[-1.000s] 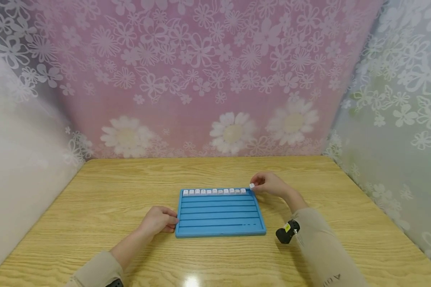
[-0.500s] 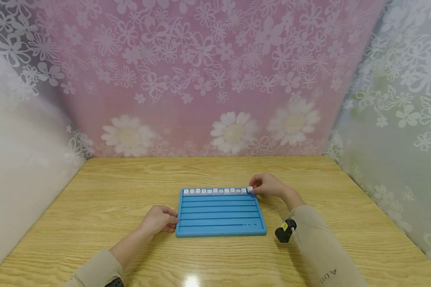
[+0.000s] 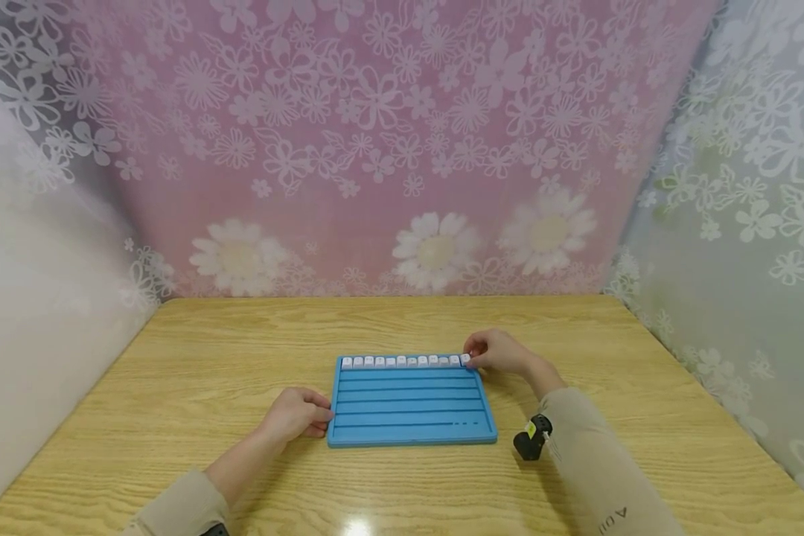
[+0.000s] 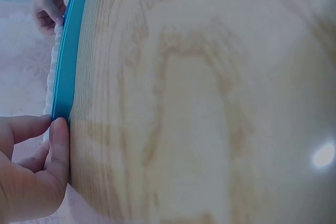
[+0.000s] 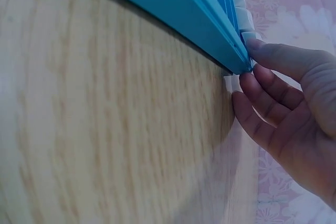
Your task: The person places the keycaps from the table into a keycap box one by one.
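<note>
A blue ridged tray [image 3: 405, 434] lies on the table, its far groove lined with a row of white keycaps [image 3: 401, 362]. At the tray's left side, my left hand [image 3: 295, 413] pinches the edge; the left wrist view puts the thumb and a finger at the corner of the blue wall [image 4: 64, 90]. My right hand [image 3: 501, 351] holds the last keycap [image 3: 465, 359] in the row's right end, at the far right corner. In the right wrist view, the thumb [image 5: 281, 59] presses on that keycap while the other fingers curl around the corner, partly behind it.
The wood-grain table [image 3: 241, 335] surrounds the tray. Behind it hangs a pink flowered curtain [image 3: 375, 149], with pale curtains at both sides. A black wrist camera [image 3: 532, 438] sits on the right sleeve.
My right hand has brought the keycap slightly left and down from above the far right corner into the row's end. The left hand has stayed at the tray's left edge.
</note>
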Motion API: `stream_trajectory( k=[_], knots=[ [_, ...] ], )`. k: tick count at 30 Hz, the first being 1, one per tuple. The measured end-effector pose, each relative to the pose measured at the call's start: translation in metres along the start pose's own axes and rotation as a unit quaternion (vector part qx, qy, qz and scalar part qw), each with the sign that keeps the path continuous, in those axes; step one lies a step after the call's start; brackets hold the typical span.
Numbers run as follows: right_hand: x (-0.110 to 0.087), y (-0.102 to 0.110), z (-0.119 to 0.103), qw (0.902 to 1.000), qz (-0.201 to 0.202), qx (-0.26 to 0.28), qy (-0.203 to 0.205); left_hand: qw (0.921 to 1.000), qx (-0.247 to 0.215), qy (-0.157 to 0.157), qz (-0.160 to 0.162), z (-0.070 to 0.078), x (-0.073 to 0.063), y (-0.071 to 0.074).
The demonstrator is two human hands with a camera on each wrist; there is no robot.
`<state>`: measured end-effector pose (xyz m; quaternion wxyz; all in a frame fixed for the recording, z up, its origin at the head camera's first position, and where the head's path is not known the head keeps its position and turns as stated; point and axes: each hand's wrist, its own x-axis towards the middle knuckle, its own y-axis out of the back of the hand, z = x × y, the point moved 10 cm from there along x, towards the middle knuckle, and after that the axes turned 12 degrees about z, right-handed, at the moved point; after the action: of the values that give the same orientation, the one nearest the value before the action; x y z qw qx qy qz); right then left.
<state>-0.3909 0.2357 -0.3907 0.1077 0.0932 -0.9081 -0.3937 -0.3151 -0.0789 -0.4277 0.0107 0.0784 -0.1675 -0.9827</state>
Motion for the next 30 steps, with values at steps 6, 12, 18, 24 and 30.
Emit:
stream_trajectory(
  k=[6, 12, 18, 24, 30],
  knots=[
    [-0.0011, -0.0014, -0.0015, 1.0, 0.001, -0.002, 0.0, 0.9997, 0.008, 0.013, 0.02, -0.0013, -0.002, 0.0012],
    [-0.0005, -0.0007, 0.0011, 1.0, 0.002, -0.002, -0.008, 0.9995, 0.01, 0.011, 0.028, 0.001, -0.0025, 0.0023],
    [-0.0025, -0.0009, 0.0031, 0.9999, -0.001, 0.006, -0.01, 0.9994, 0.015, 0.015, 0.027, 0.001, -0.0037, 0.0021],
    [-0.0051, 0.0003, 0.0025, 0.9998, -0.004, 0.017, -0.01, 0.9994, 0.016, 0.02, 0.025, 0.0005, -0.0031, 0.0007],
    [-0.0075, 0.0036, 0.0038, 0.9998, -0.001, 0.018, 0.0, 0.9995, 0.014, 0.017, 0.022, 0.0012, -0.0033, 0.0005]
  ],
)
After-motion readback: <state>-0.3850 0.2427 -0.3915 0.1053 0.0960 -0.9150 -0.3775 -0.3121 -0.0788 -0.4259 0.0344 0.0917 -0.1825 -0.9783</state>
